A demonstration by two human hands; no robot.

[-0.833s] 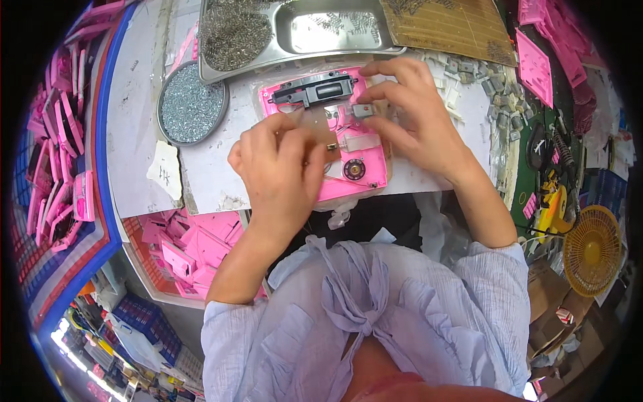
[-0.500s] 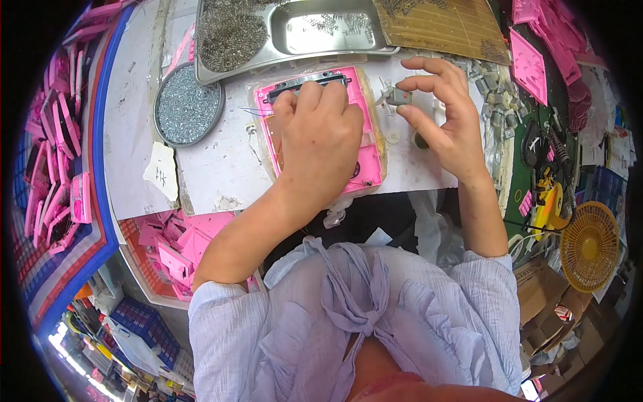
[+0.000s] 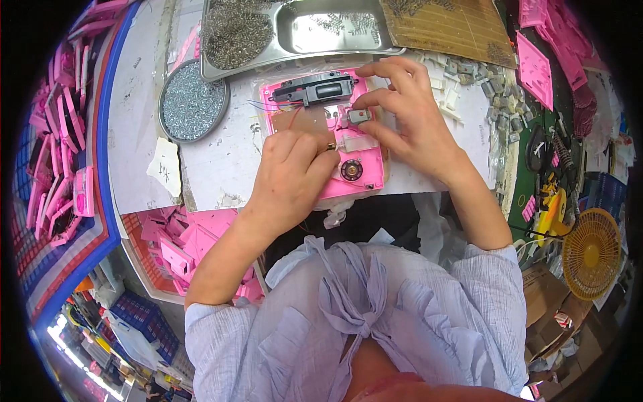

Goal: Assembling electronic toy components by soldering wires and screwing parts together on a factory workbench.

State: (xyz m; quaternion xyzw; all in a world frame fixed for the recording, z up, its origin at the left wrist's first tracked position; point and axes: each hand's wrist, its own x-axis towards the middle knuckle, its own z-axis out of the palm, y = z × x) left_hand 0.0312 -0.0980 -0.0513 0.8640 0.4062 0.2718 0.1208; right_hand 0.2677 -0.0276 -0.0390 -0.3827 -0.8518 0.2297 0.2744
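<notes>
A pink plastic casing (image 3: 372, 161) lies on the white worktop in front of me. It carries a black mechanism (image 3: 315, 88) along its far edge, a brown circuit board (image 3: 292, 120) and a round black part (image 3: 351, 170) near its front. Between the thumb and fingers of my right hand (image 3: 415, 114) is a small grey motor (image 3: 360, 116), held over the casing's right half. My left hand (image 3: 291, 171) rests at the casing's lower left, fingers curled together and covering part of the board. Whatever is under its fingertips is hidden.
A steel tray (image 3: 281, 57) with springs stands behind, beside cardboard (image 3: 455, 30). A round dish (image 3: 193, 100) of tiny metal parts sits left. Loose grey motors (image 3: 502, 107) pile up at right. Pink parts fill a crate (image 3: 144, 258) below left. A yellow fan (image 3: 591, 254) stands lower right.
My right hand has brought the motor leftward and down over the casing. My left hand has drawn back toward me and left, uncovering the black mechanism and the board.
</notes>
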